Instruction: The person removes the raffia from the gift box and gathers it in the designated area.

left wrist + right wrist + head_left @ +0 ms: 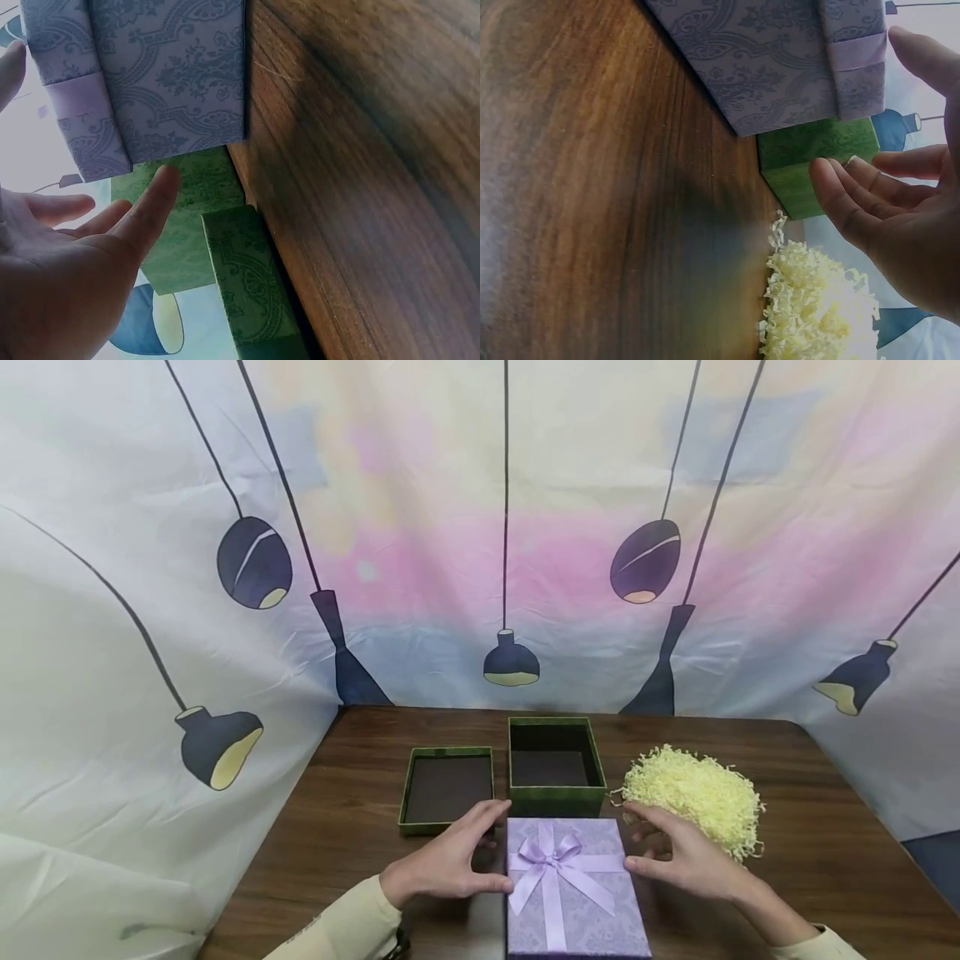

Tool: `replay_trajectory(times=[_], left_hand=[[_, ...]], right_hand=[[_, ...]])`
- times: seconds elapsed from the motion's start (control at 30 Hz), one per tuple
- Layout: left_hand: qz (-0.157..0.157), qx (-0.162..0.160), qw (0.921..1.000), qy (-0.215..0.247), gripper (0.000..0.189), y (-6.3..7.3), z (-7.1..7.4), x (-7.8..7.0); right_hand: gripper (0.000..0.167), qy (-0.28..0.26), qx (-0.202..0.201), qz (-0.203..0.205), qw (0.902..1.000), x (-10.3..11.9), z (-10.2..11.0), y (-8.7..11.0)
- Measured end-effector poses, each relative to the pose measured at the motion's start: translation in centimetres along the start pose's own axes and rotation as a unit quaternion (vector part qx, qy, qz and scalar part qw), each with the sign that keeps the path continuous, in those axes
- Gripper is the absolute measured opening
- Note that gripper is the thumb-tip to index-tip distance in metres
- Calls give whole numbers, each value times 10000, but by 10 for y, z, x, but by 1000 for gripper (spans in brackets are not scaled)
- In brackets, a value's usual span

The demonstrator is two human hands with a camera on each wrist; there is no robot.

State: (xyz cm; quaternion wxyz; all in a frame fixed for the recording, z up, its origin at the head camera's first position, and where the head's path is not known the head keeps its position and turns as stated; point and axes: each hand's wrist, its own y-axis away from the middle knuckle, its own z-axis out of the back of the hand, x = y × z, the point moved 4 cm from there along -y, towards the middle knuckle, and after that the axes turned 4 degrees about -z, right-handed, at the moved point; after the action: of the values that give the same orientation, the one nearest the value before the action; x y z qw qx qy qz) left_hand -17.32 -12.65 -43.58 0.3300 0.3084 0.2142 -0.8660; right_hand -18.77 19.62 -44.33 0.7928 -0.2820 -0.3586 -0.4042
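Note:
A lidded purple gift box (576,887) with a patterned surface and a lilac ribbon bow (552,855) stands at the table's near side. At its left is my left hand (450,863), thumb by the lid's edge and fingers loosely extended; the left wrist view shows these fingers (150,214) apart from the box wall. My right hand (690,858) mirrors it on the right, its thumb tip close to the lid. Whether either thumb touches the lid I cannot tell. Behind the purple box sits an uncovered green box (558,798) with a dark inside.
A shallow green lid (450,789) lies with its dark inside up, left of the green box. Pale yellow shredded paper (693,797) is heaped on the right of the brown wooden table (337,827). A cloth printed with lamps (435,568) hangs behind the table.

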Motion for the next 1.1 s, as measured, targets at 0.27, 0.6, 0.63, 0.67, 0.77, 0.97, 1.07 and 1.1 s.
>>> replay_trajectory(times=[0.27,0.6,0.63,0.67,0.77,0.97,1.07,1.1], left_hand=[[-76,-7,9998,-196,99,2,-2,0],[-236,28,9997,35,99,2,-4,-1],[-243,41,9997,69,99,2,-4,-2],[-242,58,9996,93,99,2,-5,-2],[-199,136,9996,147,99,3,-6,-2],[-226,203,9992,253,104,5,-7,-3],[-250,159,9985,455,106,7,-8,-4],[-239,143,9979,588,106,7,-8,-4]], right_hand=[[69,-6,56,201,9998,0,-2,1],[63,-11,89,463,9989,1,-6,2],[62,19,82,477,9988,1,-7,2],[62,14,85,501,9987,1,-7,2],[59,-84,153,555,9983,1,-9,3],[58,-430,331,661,9963,0,-12,3],[59,-524,355,697,9956,0,-13,3],[59,-535,361,696,9955,0,-13,4]])
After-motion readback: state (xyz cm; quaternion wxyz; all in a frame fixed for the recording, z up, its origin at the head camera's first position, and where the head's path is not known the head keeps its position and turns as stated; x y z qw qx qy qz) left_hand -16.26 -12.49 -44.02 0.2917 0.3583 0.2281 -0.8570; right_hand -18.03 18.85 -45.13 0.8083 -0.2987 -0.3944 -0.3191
